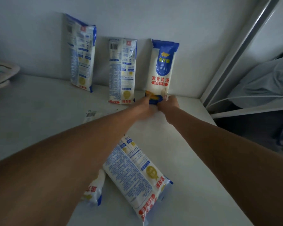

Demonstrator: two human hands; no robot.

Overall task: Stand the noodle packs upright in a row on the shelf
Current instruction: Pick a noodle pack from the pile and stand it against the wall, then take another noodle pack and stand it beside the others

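Note:
Three white-and-blue noodle packs lean upright against the back wall of the white shelf (31,111): a left pack (82,54), a middle pack (122,70) and a right pack (163,67) with its front label facing me. My left hand (145,106) and my right hand (169,103) both grip the bottom edge of the right pack. Another pack (137,175) lies flat near the front, partly under my left forearm. A further pack (93,188) pokes out beneath that arm, and a small piece of one (91,115) shows beyond it.
A pale dish-like object (2,74) sits at the far left of the shelf. A grey upright frame post (232,54) bounds the shelf on the right, with a plastic-wrapped bundle (268,82) and a white cable beyond it.

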